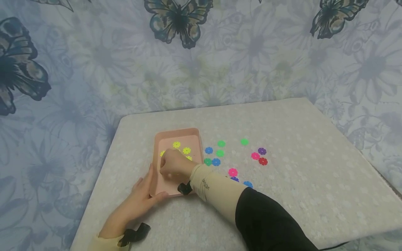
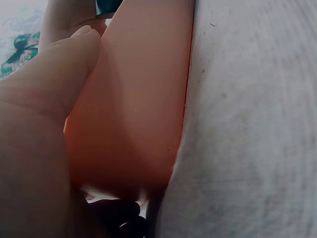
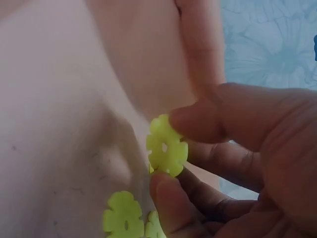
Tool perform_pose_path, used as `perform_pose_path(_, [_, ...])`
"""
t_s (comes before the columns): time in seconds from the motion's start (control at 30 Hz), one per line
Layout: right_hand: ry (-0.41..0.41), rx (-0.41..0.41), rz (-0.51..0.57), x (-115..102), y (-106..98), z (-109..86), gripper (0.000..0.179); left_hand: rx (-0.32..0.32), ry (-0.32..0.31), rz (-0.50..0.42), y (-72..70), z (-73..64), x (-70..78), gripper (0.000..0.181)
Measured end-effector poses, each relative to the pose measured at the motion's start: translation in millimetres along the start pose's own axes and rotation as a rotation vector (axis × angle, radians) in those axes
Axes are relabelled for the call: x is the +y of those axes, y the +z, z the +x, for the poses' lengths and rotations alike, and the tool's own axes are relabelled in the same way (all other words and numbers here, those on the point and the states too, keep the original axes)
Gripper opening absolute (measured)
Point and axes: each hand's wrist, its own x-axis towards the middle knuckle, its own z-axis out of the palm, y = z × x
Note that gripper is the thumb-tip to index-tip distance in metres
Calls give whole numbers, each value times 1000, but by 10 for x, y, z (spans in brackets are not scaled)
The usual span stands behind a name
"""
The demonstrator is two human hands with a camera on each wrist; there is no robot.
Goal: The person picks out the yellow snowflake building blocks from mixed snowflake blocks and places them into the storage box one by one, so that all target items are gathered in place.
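Note:
A shallow pink tray (image 1: 178, 133) lies on the cloth-covered table, with several yellow flower-shaped discs (image 1: 177, 144) in it. At its near left corner my left hand (image 1: 138, 195) holds the tray, thumb along the front wall and fingers along the left side. In the left wrist view the thumb (image 2: 74, 59) lies over the wall of the tray (image 2: 143, 94). Over the tray, my right hand (image 1: 176, 163) pinches one yellow disc (image 3: 168, 148) between thumb and fingertips. Another yellow disc (image 3: 122, 215) lies just below it in the right wrist view.
Right of the tray, loose discs are scattered on the table (image 1: 298, 195): green (image 1: 221, 143), blue (image 1: 209, 150), pink (image 1: 233, 172), purple (image 1: 262, 151) and red (image 1: 263, 161). My right forearm (image 1: 220, 188) crosses over the table's front. A butterfly-patterned wall (image 1: 220, 69) stands behind.

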Motion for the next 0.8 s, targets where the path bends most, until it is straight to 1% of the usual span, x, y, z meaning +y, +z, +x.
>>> perform_pose_path(0.07, [-1,-18,-13,-3,14,-9,26,-2,-4,0,-8,0,4,114])
perform_pose_path(0.2, [-40,-37,-63,-19,33,-40,41,-7,-12,-5,-17,0,8,115])
perform_pose_path(0.3, [-66,-35,-101,-30,37,-60,45,-6,-14,-8,-16,5,5,115])
perform_pose_path(0.5, [-79,-42,-137,-21,43,-53,46,-9,-23,-8,-4,9,-3,116])
perform_pose_path(0.67, [-114,-21,-184,0,47,-9,46,-9,-23,-12,1,16,1,116])
perform_pose_path(0.73, [-118,-15,-196,4,53,-5,42,-6,-20,-11,0,17,4,116])
perform_pose_path(0.8, [-125,-14,-205,10,58,-8,34,-5,-21,-7,-1,15,9,116])
